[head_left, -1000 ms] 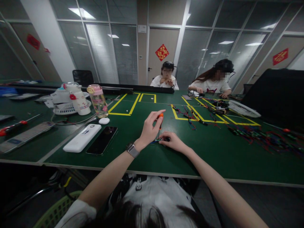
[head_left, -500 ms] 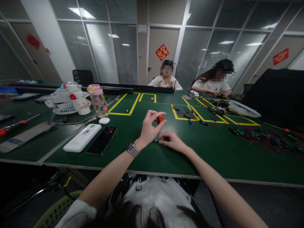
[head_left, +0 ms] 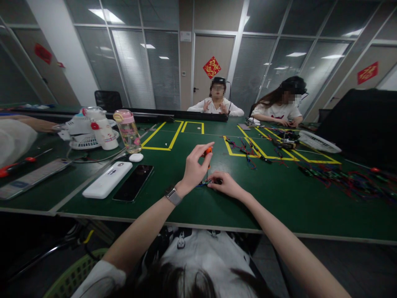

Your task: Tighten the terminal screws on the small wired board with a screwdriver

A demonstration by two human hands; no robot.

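Observation:
My left hand (head_left: 194, 167) pinches the orange handle of a small screwdriver (head_left: 208, 152), which stands upright with its tip down on a small dark part (head_left: 209, 181) on the green table (head_left: 279, 198). A watch sits on that wrist. My right hand (head_left: 226, 184) rests low on the table with its fingertips pressed on the same small part, which carries short coloured wires.
A white power bank (head_left: 107, 179) and a black phone (head_left: 133, 182) lie to the left, behind them a pink-lidded bottle (head_left: 127, 131) and a white fan (head_left: 88, 132). Loose coloured wires (head_left: 341, 176) spread at the right. Two people sit at the far edge; a sleeve (head_left: 14, 138) enters at left.
My left fingers shifted around the screwdriver handle while it stayed upright on the part. A sleeve has come in at the far left. The person opposite raised both hands.

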